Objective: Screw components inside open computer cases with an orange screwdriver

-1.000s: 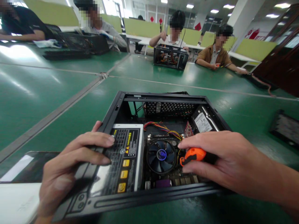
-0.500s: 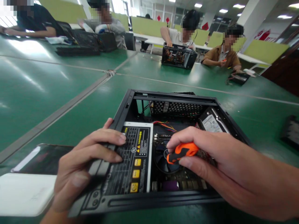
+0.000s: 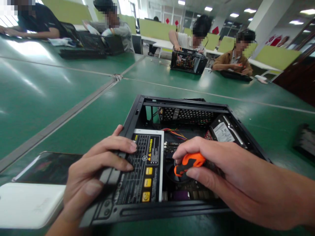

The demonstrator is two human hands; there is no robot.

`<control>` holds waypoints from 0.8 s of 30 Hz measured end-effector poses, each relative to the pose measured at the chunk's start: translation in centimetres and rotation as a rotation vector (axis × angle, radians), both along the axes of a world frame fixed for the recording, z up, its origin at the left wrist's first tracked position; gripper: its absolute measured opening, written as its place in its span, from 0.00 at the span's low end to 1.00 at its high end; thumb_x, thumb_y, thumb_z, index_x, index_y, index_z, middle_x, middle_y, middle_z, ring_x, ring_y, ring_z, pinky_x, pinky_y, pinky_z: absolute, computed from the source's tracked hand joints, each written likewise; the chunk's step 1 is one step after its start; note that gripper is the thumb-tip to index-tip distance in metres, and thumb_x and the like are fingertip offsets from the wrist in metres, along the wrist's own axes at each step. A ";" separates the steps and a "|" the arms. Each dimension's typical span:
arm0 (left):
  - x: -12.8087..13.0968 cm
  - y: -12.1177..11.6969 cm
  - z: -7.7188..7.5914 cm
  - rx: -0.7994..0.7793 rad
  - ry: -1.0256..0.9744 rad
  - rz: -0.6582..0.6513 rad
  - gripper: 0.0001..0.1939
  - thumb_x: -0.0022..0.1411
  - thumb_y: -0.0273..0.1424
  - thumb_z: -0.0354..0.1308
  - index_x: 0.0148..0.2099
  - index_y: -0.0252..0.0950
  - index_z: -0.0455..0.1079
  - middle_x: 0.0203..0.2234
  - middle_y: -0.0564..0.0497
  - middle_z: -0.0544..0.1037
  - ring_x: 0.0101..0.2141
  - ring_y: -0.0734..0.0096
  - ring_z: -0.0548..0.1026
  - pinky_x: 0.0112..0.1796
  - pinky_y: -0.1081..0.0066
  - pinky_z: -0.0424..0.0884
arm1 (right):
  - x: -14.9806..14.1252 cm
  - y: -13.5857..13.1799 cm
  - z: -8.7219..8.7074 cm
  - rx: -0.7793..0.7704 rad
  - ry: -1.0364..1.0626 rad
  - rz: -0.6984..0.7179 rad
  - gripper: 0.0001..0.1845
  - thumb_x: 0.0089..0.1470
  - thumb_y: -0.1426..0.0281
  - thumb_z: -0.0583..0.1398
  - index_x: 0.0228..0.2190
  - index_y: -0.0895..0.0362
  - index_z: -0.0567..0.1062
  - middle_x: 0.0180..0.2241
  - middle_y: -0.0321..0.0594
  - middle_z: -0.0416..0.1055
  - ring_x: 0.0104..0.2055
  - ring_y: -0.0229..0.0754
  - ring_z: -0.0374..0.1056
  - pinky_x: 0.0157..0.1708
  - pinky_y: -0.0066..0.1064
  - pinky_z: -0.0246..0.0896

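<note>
An open black computer case (image 3: 197, 211) lies on the green table in front of me. My left hand (image 3: 98, 170) grips its left edge, fingertips resting on the labelled power supply (image 3: 145, 183). In my right hand (image 3: 221, 177) is an orange and black screwdriver (image 3: 190, 163), held by its handle over the cooling fan (image 3: 169, 168); its shaft and tip are hidden. The fan is mostly covered by that hand. A hard drive (image 3: 222, 131) with a white label sits in the far right corner, and coloured wires (image 3: 174, 132) cross the inside.
Left of the case lie a white box-like object (image 3: 29, 206) and a dark phone-like slab (image 3: 46, 167). A dark part (image 3: 305, 142) rests at the right. Across the table, several people work, one at another open computer case (image 3: 188, 61).
My view has swung left, so the case appears further right. My right hand has moved the screwdriver leftward over the fan. My left hand keeps its hold on the case edge.
</note>
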State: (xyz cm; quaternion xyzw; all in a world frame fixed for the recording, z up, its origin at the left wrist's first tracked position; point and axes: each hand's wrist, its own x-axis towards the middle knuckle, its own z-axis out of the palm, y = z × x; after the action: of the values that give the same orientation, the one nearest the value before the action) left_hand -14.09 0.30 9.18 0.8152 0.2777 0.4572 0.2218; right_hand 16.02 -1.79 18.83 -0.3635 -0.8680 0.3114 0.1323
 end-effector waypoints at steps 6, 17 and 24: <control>-0.5 0.2 -0.2 0.010 0.014 -0.036 0.19 0.68 0.45 0.46 0.42 0.44 0.76 0.47 0.52 0.76 0.47 0.61 0.74 0.69 0.56 0.48 | 0.0 0.1 -0.2 0.001 -0.019 -0.010 0.15 0.67 0.73 0.54 0.54 0.51 0.67 0.50 0.31 0.75 0.50 0.33 0.71 0.51 0.25 0.63; -1.0 0.4 -0.2 0.007 0.023 -0.077 0.18 0.66 0.44 0.49 0.43 0.41 0.76 0.48 0.48 0.77 0.47 0.56 0.74 0.69 0.49 0.47 | -0.1 -0.2 -0.7 -0.004 -0.001 -0.017 0.13 0.67 0.72 0.55 0.52 0.52 0.68 0.51 0.34 0.75 0.51 0.36 0.71 0.51 0.27 0.63; -1.0 0.4 -0.2 -0.001 0.007 -0.063 0.19 0.66 0.45 0.50 0.42 0.40 0.77 0.47 0.47 0.77 0.47 0.55 0.75 0.68 0.49 0.48 | -0.6 0.0 -1.2 0.163 -0.023 0.062 0.13 0.65 0.62 0.59 0.48 0.55 0.74 0.42 0.36 0.78 0.43 0.42 0.73 0.45 0.32 0.65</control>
State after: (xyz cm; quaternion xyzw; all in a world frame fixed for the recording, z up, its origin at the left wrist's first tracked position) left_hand -15.04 0.67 8.96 0.8250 0.2528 0.4472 0.2354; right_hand 15.37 -1.78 17.65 -0.3280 -0.9027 0.2393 0.1421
